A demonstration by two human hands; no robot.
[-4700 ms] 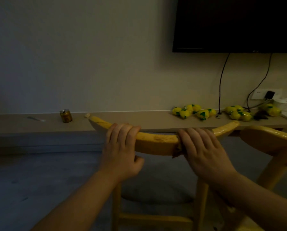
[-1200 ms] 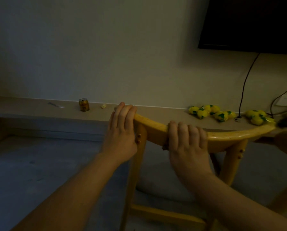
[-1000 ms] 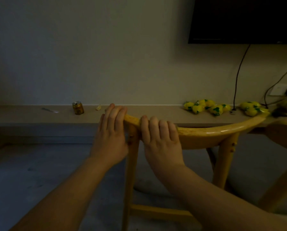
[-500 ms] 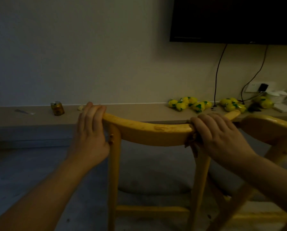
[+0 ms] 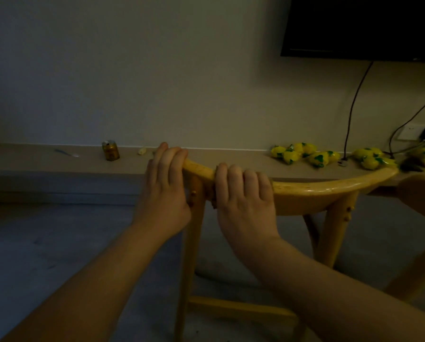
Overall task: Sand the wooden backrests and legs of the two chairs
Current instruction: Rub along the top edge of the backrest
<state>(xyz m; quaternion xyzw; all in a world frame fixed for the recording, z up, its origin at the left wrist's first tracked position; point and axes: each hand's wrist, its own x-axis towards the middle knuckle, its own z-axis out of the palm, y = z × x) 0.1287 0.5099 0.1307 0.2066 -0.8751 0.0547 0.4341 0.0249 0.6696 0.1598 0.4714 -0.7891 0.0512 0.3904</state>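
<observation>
The curved yellow wooden backrest (image 5: 329, 187) of the near chair runs across the middle of the head view, on legs (image 5: 194, 243) joined by a low crossbar (image 5: 238, 308). My left hand (image 5: 163, 193) grips the backrest's left end, fingers curled over the top. Just to its right, my right hand (image 5: 243, 201) wraps over the rail and presses a dark scrap of sandpaper (image 5: 213, 204) against it; only the scrap's edge shows. Part of the second chair (image 5: 421, 196) shows at the right edge.
A long low ledge (image 5: 46, 164) runs along the wall behind the chair, bearing a small can (image 5: 110, 150) and several yellow lemon-shaped packets (image 5: 305, 154). A dark screen (image 5: 361, 25) hangs top right, with cables down to a wall socket (image 5: 413, 132). Grey floor lies below.
My right hand has slid left along the backrest, from near its right post to beside my left hand. My left hand keeps its grip on the left end.
</observation>
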